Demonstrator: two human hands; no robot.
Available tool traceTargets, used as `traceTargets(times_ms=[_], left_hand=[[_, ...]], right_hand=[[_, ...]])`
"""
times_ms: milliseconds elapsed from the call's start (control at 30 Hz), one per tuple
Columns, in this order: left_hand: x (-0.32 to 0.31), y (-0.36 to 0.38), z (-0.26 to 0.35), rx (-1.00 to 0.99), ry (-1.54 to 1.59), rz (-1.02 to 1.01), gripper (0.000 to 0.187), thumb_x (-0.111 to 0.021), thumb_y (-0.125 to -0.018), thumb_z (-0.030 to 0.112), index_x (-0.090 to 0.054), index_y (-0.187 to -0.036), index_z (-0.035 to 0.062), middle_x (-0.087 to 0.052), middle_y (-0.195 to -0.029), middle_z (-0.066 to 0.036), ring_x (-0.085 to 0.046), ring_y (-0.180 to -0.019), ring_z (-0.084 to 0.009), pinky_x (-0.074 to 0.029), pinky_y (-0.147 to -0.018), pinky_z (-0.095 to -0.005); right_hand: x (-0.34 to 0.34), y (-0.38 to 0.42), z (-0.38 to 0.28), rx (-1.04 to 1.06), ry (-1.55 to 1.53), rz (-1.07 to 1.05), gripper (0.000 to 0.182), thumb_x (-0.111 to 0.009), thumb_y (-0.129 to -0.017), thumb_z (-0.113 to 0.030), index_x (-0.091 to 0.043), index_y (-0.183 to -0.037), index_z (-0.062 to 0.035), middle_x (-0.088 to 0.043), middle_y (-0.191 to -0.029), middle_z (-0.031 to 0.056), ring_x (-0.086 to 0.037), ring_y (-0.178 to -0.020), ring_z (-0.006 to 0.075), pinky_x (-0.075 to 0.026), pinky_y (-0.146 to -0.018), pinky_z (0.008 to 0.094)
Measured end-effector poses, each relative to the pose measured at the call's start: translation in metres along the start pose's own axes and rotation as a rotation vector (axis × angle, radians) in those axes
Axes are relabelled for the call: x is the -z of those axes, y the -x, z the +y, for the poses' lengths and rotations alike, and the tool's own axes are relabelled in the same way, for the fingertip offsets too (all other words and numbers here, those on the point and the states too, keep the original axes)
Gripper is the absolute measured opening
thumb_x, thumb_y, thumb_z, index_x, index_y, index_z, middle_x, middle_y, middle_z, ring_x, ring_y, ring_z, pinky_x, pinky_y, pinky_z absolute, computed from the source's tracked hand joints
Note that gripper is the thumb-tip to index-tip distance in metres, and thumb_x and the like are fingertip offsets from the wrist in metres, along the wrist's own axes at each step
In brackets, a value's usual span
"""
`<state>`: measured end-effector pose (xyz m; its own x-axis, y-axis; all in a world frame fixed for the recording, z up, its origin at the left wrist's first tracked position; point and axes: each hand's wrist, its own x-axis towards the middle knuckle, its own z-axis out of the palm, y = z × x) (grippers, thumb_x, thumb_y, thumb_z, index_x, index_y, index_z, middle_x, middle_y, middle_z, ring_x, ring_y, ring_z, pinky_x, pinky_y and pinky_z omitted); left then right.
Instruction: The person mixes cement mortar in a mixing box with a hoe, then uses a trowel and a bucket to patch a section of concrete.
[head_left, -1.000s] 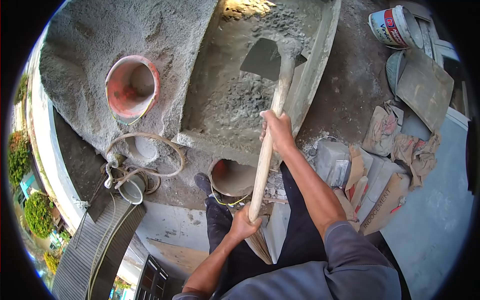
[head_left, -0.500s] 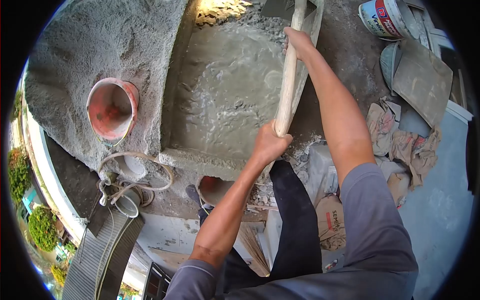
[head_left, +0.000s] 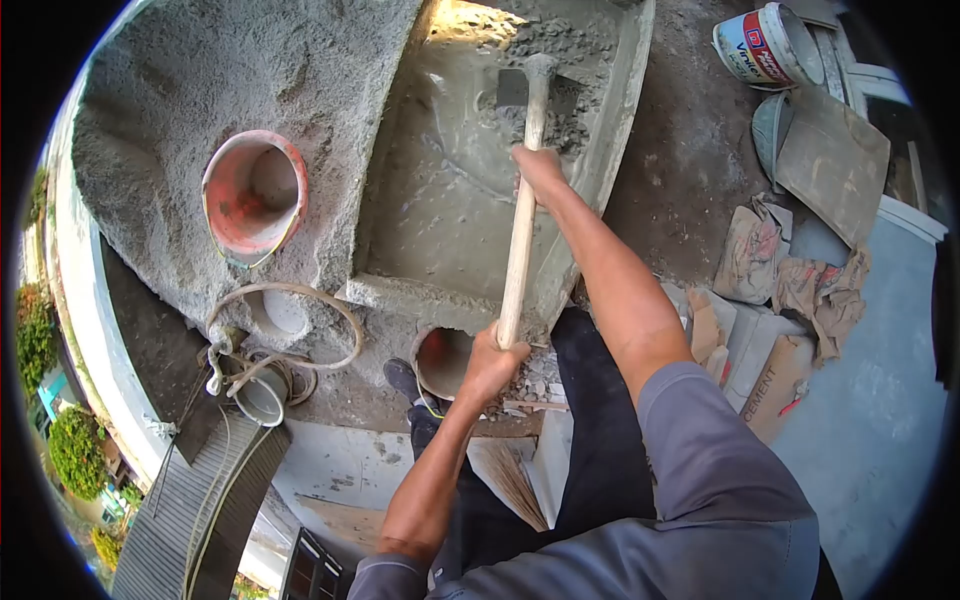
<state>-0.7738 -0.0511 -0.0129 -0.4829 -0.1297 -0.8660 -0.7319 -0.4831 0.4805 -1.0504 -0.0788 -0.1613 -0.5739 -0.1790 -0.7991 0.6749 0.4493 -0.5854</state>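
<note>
My left hand (head_left: 494,364) is wrapped round the lower end of a wooden hoe handle (head_left: 518,260). Higher up the same handle, my right hand (head_left: 541,176) grips it below the metal head. The hoe's flat dark blade (head_left: 512,88) rests in wet grey cement mix at the upper part of a mixing trough (head_left: 430,298); its lower edge is partly hidden by the mix. Smooth wet mix (head_left: 425,215) lies in the trough left of the handle, with lumpier mix (head_left: 565,45) near the far end.
An orange bucket (head_left: 255,195) sits on the sand pile (head_left: 150,110) at left. Below are a coiled hose (head_left: 355,325), a grey bucket (head_left: 262,396) and another bucket (head_left: 440,362) near my foot. A paint bucket (head_left: 765,48) and torn cement bags (head_left: 750,250) lie at right.
The hoe head has moved left and nearer, from the trough's upper right edge into the mix. Both my hands have moved left and down in view, still gripping the handle.
</note>
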Motion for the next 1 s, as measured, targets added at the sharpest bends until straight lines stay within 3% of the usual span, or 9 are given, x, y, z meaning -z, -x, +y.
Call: traceTargets(times_ms=[133,267,300,400,567,700,800,933,1000], left_hand=[[0.026,0.043,-0.065,-0.084,-0.126,0.055,0.026,-0.067,-0.074,0.009,-0.060,-0.096,-0.0030,-0.060,-0.072,-0.007,-0.058,-0.065,-0.0165,-0.049,-0.062,-0.0338],[0.033,0.106,-0.113,-0.127,-0.288,0.060,0.037,-0.068,-0.073,0.012,-0.064,-0.107,-0.0016,-0.067,-0.082,-0.018,-0.068,-0.076,-0.0232,-0.053,-0.075,-0.0359],[0.032,0.112,-0.135,-0.096,-0.360,0.047,0.041,-0.069,-0.072,0.013,-0.064,-0.110,-0.0015,-0.068,-0.085,-0.020,-0.070,-0.081,-0.0297,-0.054,-0.077,-0.0377],[0.002,0.094,-0.142,-0.259,-0.286,0.066,0.042,-0.070,-0.072,0.012,-0.061,-0.110,-0.0016,-0.067,-0.083,-0.021,-0.070,-0.080,-0.0327,-0.054,-0.076,-0.0393],[-0.067,-0.054,-0.011,-0.441,-0.206,0.046,0.032,-0.068,-0.073,0.011,-0.062,-0.100,-0.0038,-0.064,-0.075,-0.021,-0.068,-0.071,-0.0307,-0.052,-0.068,-0.0404],[-0.106,-0.178,0.100,-0.621,-0.152,0.076,0.029,-0.067,-0.072,0.013,-0.061,-0.095,-0.0048,-0.062,-0.070,-0.018,-0.063,-0.065,-0.0262,-0.051,-0.065,-0.0388],[-0.115,-0.199,0.139,-0.397,-0.100,-0.032,0.027,-0.064,-0.073,0.012,-0.061,-0.093,-0.0044,-0.062,-0.073,-0.011,-0.059,-0.068,-0.0186,-0.050,-0.065,-0.0363],[-0.129,-0.195,0.102,-0.484,-0.190,0.062,0.024,-0.063,-0.073,0.009,-0.060,-0.093,-0.0032,-0.060,-0.069,-0.007,-0.056,-0.054,-0.0151,-0.046,-0.050,-0.0331],[-0.126,-0.177,0.095,-0.357,-0.110,0.006,0.024,-0.063,-0.074,0.008,-0.060,-0.095,-0.0029,-0.059,-0.068,-0.006,-0.055,-0.051,-0.0131,-0.044,-0.047,-0.0313]], right_hand=[[-0.016,0.059,0.048,-0.083,-0.053,0.048,0.023,-0.062,-0.082,-0.017,-0.052,-0.089,0.0024,-0.050,-0.066,0.0069,-0.053,-0.048,0.0191,-0.049,-0.042,0.0371],[-0.015,0.135,0.097,-0.211,-0.167,0.018,0.021,-0.062,-0.083,-0.016,-0.049,-0.091,-0.0022,-0.050,-0.066,0.0060,-0.049,-0.047,0.0166,-0.047,-0.041,0.0357],[-0.009,0.146,0.099,-0.201,-0.172,0.019,0.021,-0.062,-0.083,-0.015,-0.049,-0.092,-0.0028,-0.049,-0.066,0.0055,-0.048,-0.046,0.0163,-0.046,-0.041,0.0352],[0.011,0.150,0.069,-0.121,-0.167,0.010,0.021,-0.063,-0.083,-0.015,-0.048,-0.094,-0.0041,-0.048,-0.064,0.0040,-0.047,-0.045,0.0153,-0.045,-0.040,0.0338],[0.070,0.058,-0.106,0.238,-0.104,0.057,0.029,-0.067,-0.083,-0.019,-0.047,-0.096,-0.0031,-0.049,-0.067,0.0037,-0.049,-0.049,0.0133,-0.045,-0.042,0.0315],[0.112,-0.079,-0.204,0.400,-0.071,0.067,0.027,-0.065,-0.081,-0.017,-0.052,-0.093,0.0038,-0.053,-0.071,0.0092,-0.055,-0.054,0.0198,-0.051,-0.047,0.0369],[0.124,-0.146,-0.204,0.318,0.000,0.112,0.028,-0.064,-0.081,-0.015,-0.055,-0.097,0.0057,-0.055,-0.074,0.0109,-0.056,-0.057,0.0214,-0.053,-0.050,0.0386],[0.128,-0.152,-0.164,0.203,0.027,0.150,0.028,-0.064,-0.082,-0.015,-0.058,-0.100,0.0066,-0.057,-0.076,0.0124,-0.059,-0.061,0.0237,-0.054,-0.050,0.0416],[0.123,-0.143,-0.153,0.176,0.049,0.124,0.028,-0.063,-0.082,-0.015,-0.058,-0.100,0.0059,-0.057,-0.077,0.0125,-0.059,-0.060,0.0239,-0.054,-0.050,0.0421]])
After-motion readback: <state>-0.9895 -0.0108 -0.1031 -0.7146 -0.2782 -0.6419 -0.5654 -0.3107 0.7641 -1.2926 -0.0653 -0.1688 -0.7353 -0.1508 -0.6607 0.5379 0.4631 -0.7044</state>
